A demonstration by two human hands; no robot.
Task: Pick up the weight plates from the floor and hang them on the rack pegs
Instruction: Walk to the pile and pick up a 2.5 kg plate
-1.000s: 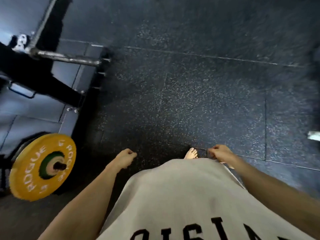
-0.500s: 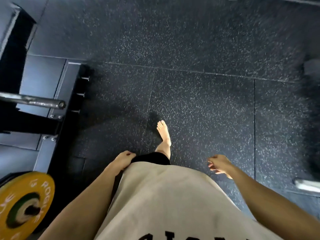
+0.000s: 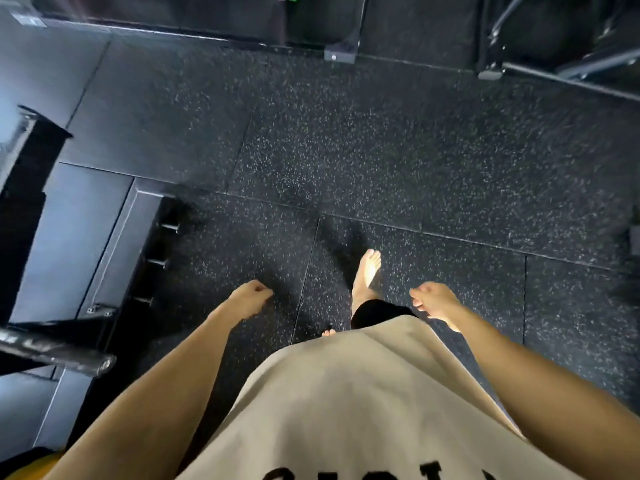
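A yellow plate (image 3: pixel 29 467) shows only as a sliver at the bottom-left corner, its facing hidden, well behind the left hand (image 3: pixel 250 296). Both the left hand and the right hand (image 3: pixel 433 301) hang loosely curled, holding nothing, over the floor (image 3: pixel 381 161). A rack peg (image 3: pixel 57 355) juts rightward at left.

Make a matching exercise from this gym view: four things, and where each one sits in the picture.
Things:
1. yellow plate
2. bare foot
3. left hand
4. right hand

Places:
A. right of the foot
B. bottom left corner
C. left of the foot
D. centre, on the speckled floor

Pairs: 1-B, 2-D, 3-C, 4-A
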